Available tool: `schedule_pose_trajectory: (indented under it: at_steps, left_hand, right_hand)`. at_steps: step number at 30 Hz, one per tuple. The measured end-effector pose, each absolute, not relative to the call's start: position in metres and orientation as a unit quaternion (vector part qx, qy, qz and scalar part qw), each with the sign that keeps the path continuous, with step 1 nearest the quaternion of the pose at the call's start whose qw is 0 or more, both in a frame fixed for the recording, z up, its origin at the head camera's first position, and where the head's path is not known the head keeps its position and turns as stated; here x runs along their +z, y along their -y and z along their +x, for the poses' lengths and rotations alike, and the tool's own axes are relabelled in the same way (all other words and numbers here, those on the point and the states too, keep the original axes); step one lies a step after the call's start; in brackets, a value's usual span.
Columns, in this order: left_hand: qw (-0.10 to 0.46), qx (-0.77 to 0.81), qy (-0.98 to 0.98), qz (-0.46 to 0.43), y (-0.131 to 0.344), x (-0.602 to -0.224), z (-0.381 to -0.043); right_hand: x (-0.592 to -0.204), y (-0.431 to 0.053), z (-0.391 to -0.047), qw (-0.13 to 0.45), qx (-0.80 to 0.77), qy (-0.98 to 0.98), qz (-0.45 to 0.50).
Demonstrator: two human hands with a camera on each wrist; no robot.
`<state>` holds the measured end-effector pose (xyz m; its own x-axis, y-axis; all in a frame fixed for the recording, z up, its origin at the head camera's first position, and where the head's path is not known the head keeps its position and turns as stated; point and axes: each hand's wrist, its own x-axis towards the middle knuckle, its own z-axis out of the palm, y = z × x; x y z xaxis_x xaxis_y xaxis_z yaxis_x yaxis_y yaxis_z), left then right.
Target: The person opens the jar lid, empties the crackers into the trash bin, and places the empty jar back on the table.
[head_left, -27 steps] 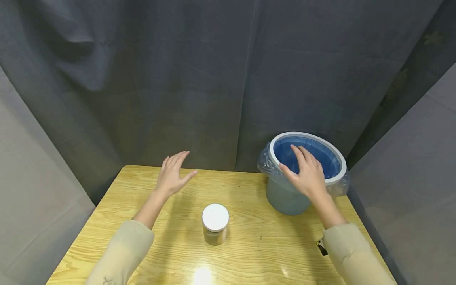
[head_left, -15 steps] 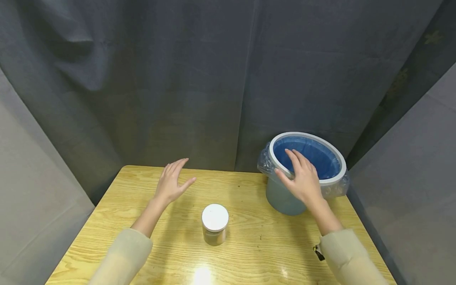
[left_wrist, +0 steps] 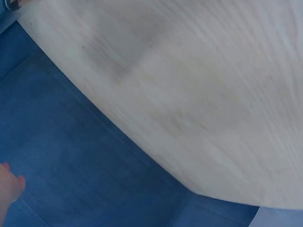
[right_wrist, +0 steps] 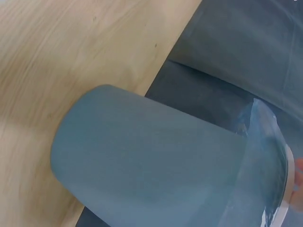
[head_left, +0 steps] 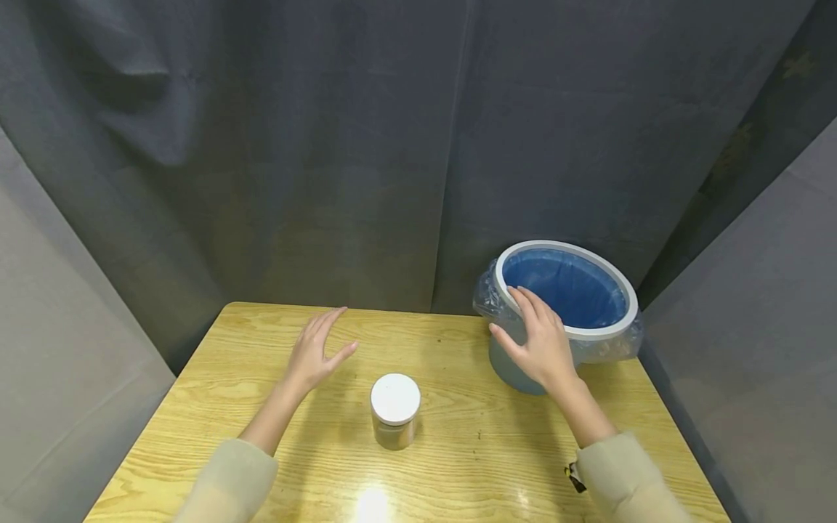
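In the head view, a jar with a white lid [head_left: 395, 399] stands upright on the wooden table [head_left: 451, 450]. My left hand [head_left: 315, 354] hovers up and left of the jar, fingers extended, thumb spread, holding nothing. Over on the right, my right hand [head_left: 539, 343] overlaps the front of a grey-blue trash bin [head_left: 508, 367], its fingers loosely spread and holding nothing. The bin has a pale rim [head_left: 591, 333] with a clear bag folded over it. The right wrist view shows the bin's side [right_wrist: 151, 156] large, with only a few fingertips [right_wrist: 297, 187] at the right edge.
A dark grey curtain [head_left: 340, 160] hangs behind the table's back edge. Light grey panels [head_left: 59, 349] flank the left and right sides. A small black and yellow tag [head_left: 575, 477] shows by the right sleeve [head_left: 621, 472].
Both hands have come down toward me in the head view. The right hand has also shifted left, from over the bin's opening to its front. Jar and bin stay put.
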<state>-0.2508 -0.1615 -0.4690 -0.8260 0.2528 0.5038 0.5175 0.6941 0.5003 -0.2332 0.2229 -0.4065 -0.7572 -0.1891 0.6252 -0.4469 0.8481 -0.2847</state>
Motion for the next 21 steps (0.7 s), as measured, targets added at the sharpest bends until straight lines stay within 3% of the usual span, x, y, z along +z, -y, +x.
schedule_pose_trajectory:
  at_steps: [6, 21]
  left_hand:
    - [0.201, -0.353, 0.886, -0.225, 0.161, -0.481, -0.242]
    - [0.194, -0.392, 0.865, -0.245, 0.155, -0.501, -0.223]
  right_hand:
    - [-0.41, -0.216, -0.229, 0.337, 0.213, 0.893, 0.207]
    - [-0.423, -0.2, -0.223, 0.341, 0.224, 0.883, 0.231]
